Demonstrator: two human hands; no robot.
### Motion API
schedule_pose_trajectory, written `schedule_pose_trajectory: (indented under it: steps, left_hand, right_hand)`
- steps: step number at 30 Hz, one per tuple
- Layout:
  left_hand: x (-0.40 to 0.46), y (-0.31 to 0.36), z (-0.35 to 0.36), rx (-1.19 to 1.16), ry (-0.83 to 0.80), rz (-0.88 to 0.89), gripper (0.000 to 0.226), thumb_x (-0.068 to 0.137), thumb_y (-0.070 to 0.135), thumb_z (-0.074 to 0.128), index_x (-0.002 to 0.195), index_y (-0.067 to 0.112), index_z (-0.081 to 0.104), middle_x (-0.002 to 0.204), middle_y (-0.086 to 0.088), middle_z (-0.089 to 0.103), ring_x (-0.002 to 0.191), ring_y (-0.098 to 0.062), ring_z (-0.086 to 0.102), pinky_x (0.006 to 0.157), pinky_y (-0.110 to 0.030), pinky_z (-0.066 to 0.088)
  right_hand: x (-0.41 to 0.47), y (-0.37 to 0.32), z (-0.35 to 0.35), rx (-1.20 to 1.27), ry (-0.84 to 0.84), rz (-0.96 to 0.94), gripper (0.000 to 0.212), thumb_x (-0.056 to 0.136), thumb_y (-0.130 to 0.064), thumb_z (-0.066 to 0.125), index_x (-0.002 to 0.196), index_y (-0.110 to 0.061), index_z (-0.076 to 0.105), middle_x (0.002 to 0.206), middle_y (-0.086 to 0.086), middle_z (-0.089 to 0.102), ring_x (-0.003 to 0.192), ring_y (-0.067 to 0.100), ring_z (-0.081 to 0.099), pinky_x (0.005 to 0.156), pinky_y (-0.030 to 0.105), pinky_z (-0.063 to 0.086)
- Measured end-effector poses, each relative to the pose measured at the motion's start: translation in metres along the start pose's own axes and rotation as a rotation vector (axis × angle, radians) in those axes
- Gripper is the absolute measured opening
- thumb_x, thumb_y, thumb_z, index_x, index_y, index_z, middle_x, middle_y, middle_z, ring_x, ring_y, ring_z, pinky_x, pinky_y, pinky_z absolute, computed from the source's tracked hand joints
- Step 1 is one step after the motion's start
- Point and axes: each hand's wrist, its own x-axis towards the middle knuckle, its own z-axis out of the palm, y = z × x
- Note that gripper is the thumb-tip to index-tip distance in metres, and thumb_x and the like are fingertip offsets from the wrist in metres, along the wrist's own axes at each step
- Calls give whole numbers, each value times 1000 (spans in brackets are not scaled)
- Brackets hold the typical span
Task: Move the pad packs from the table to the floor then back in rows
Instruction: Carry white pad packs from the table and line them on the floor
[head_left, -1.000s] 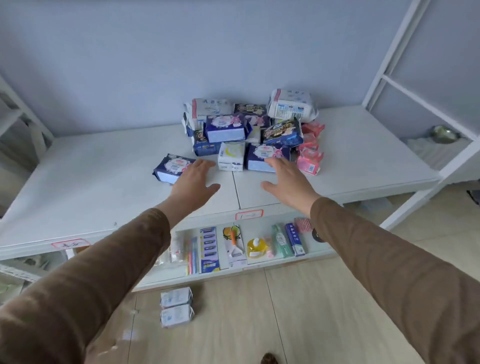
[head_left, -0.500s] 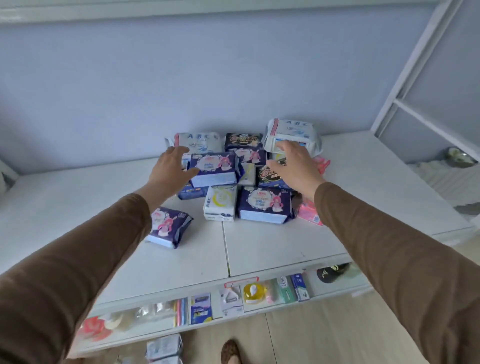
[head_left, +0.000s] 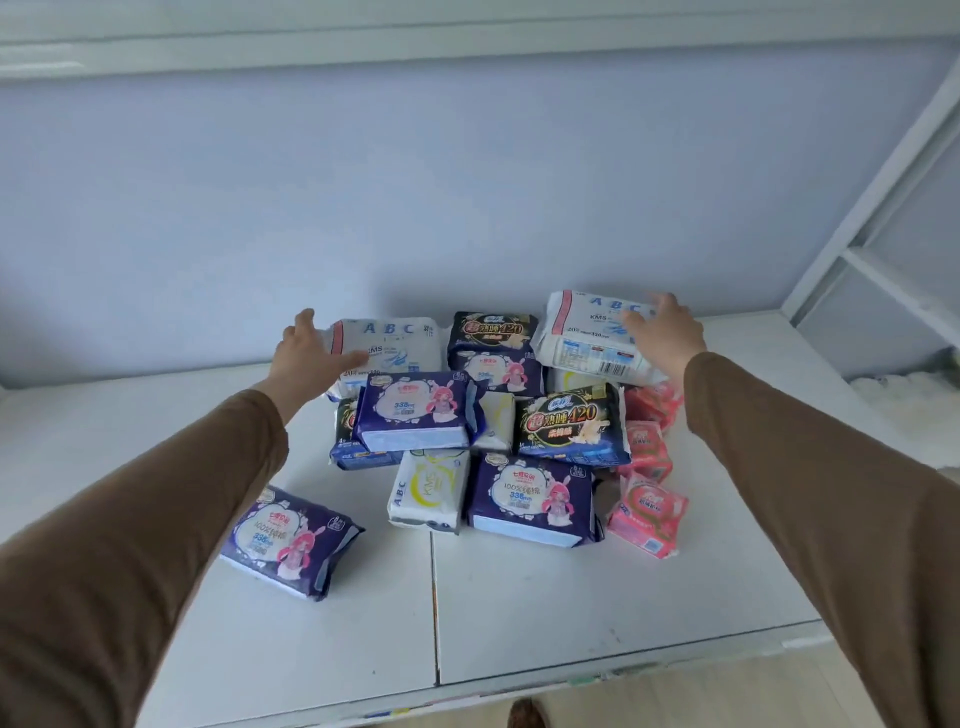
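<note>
Left hand (head_left: 311, 358) spread wide, fingers straight, palm against left end of left ABC pack (head_left: 389, 348), thumb across its front; not gripping yet
Right hand (head_left: 665, 338) also spread, fingers laid flat over right end of right ABC pack (head_left: 582, 338); no curl visible, so resting on it, not holding
Both hands at back corners of pile (head_left: 483, 415); looks like setup for scooping or a two-pack lift

Layout relative to pile, all on table (head_left: 571, 597):
- right ABC pack perched on top at back right, tilted
- 420 pack (head_left: 491, 330) at back centre, between the two ABC packs; second one (head_left: 571, 426) mid right
- purple pack (head_left: 415, 410) mid left, on top of others; another (head_left: 530, 501) front centre
- stray purple pack (head_left: 291, 540) apart from pile, front left
- KMS pack (head_left: 428, 491) front, touching front purple pack
- pink packs (head_left: 649, 467) in a line down right side, touching pile

Risks:
- slick film wrap plus open-palm contact → packs likely to slide out if squeezed from ends only
- right ABC pack sitting tilted and high → probably tips off backward or sideways on lift
- pulling back packs first → stacked ones in front may topple
- pink packs small, loose at right edge → easy to knock with right sleeve (head_left: 779, 467)
- stray pack easy to miss in a sweep

Readable text: "ABC", "KMS", "20" on white packs; "420" on dark packs; "338mm", "100%" on purple; "ABC KMS" on front white pack; rest in Chinese, too small to read
</note>
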Motion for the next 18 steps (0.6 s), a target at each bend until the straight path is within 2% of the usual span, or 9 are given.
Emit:
schedule_pose_trajectory:
  steps: [4, 6, 8, 9, 11, 12, 13, 15, 18]
  left_hand:
    - [10, 1, 10, -244, -95, -161, 127, 64, 47, 88, 154, 19, 4, 146, -17, 42, 126, -38, 49, 99, -45, 44]
    - [14, -1, 12, -345, -103, -231, 133, 60, 44, 91, 153, 23, 0, 137, -12, 48, 120, -36, 53, 99, -46, 46]
    - [17, -2, 13, -417, -143, -330, 129, 56, 50, 91, 151, 23, 8, 125, -8, 54, 111, -33, 59, 97, -50, 49]
    - [18, -3, 13, -440, -176, -372, 122, 54, 57, 89, 147, 20, 19, 121, -7, 60, 106, -31, 63, 95, -49, 51]
    - [19, -2, 13, -483, -289, -392, 102, 53, 66, 83, 133, 16, 44, 108, -8, 72, 98, -28, 69, 89, -44, 54]
    - [19, -2, 12, -499, -348, -377, 94, 53, 67, 82, 126, 16, 53, 102, -6, 75, 94, -26, 71, 86, -42, 54]
    - [19, -2, 11, -509, -389, -358, 88, 51, 65, 83, 121, 16, 59, 98, -4, 76, 90, -24, 73, 84, -40, 55]
    - [21, 0, 9, -523, -415, -329, 81, 50, 57, 86, 116, 16, 64, 95, -4, 77, 85, -22, 74, 80, -37, 56]
    - [22, 6, 3, -504, -422, -258, 74, 55, 43, 89, 117, 13, 63, 96, -5, 77, 81, -20, 75, 65, -30, 56]
  right_hand:
    - [22, 8, 4, 335, -158, 160, 84, 84, -41, 75, 145, -12, 26, 136, 13, 53, 111, 31, 60, 91, 48, 54]
    - [32, 9, 2, 454, -146, 218, 112, 72, -36, 88, 153, -20, 12, 146, 15, 45, 121, 33, 58, 90, 45, 55]
    - [42, 12, 0, 523, -174, 276, 138, 65, -33, 94, 157, -28, -9, 154, 11, 37, 128, 33, 54, 93, 43, 53]
    - [45, 14, 0, 597, -256, 316, 141, 63, -33, 95, 158, -26, -9, 149, 10, 45, 123, 32, 59, 94, 46, 54]
    - [48, 19, 0, 683, -500, 372, 116, 60, -38, 93, 155, -14, 32, 125, 9, 69, 108, 30, 70, 94, 51, 55]
    - [50, 22, -1, 705, -574, 368, 94, 61, -40, 91, 142, -11, 53, 116, 8, 74, 104, 29, 72, 92, 49, 57]
    - [52, 23, -1, 730, -610, 361, 79, 64, -39, 89, 132, -10, 62, 111, 8, 76, 101, 28, 73, 87, 46, 59]
    - [55, 24, 0, 759, -635, 351, 66, 68, -35, 87, 125, -9, 65, 112, 9, 75, 100, 27, 73, 80, 42, 61]
    - [53, 19, 2, 767, -649, 347, 62, 71, -28, 86, 125, -5, 64, 120, 13, 72, 110, 31, 69, 98, 50, 53]
